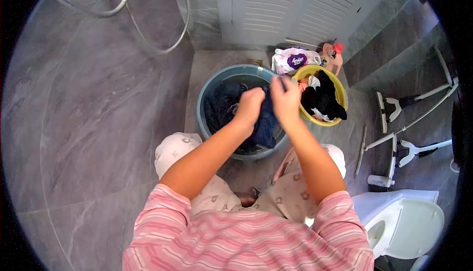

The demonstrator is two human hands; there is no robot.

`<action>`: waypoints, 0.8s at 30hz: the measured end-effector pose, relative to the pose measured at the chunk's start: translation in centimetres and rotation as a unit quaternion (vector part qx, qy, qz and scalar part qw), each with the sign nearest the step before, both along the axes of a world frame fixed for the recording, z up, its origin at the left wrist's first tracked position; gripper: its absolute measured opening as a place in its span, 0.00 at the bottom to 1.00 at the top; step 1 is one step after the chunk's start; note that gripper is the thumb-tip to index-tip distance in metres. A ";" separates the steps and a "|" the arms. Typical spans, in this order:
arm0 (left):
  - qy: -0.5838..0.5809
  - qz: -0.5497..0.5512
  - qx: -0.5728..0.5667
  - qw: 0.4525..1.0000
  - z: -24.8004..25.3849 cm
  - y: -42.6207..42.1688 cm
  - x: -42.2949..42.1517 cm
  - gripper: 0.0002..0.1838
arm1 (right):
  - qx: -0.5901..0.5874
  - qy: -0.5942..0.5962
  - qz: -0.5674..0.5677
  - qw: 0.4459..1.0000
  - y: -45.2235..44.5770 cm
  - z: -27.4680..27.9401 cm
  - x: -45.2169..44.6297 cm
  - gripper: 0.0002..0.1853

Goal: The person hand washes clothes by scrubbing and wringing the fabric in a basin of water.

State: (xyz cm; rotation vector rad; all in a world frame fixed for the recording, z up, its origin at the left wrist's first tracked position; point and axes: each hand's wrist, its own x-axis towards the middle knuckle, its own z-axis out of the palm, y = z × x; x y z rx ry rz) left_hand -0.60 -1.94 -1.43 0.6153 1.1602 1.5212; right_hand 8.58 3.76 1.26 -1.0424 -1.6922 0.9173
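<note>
Our right hand (pixel 250 104) curls into fist, our left hand (pixel 287 96), motion-blurred, pinches; both grasp dark-blue cloth (pixel 266 123), creased, draping into round blue-gray plastic tub (pixel 200 108). Just beside tub, we see smaller yellow basin (pixel 344 91) heaped with rumpled black-and-white clothes (pixel 322 94); behind, glossy printed pack (pixel 295 62), pink red-capped bottle (pixel 333 60). Gray veined floor (pixel 98 123) surrounds us.

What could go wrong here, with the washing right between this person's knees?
The dark cloth under the left hand and right hand might drip or splash over the blue tub's rim onto the pale trousers. The black garment overhanging the yellow basin could slip to the floor.
</note>
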 end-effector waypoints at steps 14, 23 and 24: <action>-0.011 -0.083 0.030 0.996 1.3 -0.7 1.4 0.05 | -0.020 0.057 -0.044 0.997 3.2 -0.2 0.5 0.16; -0.263 0.051 0.006 0.963 -1.2 0.5 -0.6 0.09 | 0.112 -0.032 0.060 0.991 -3.0 0.3 -1.3 0.14; -0.091 0.066 -0.024 0.993 0.4 0.6 0.8 0.07 | 0.120 0.005 -0.008 0.993 -0.8 0.0 -1.1 0.15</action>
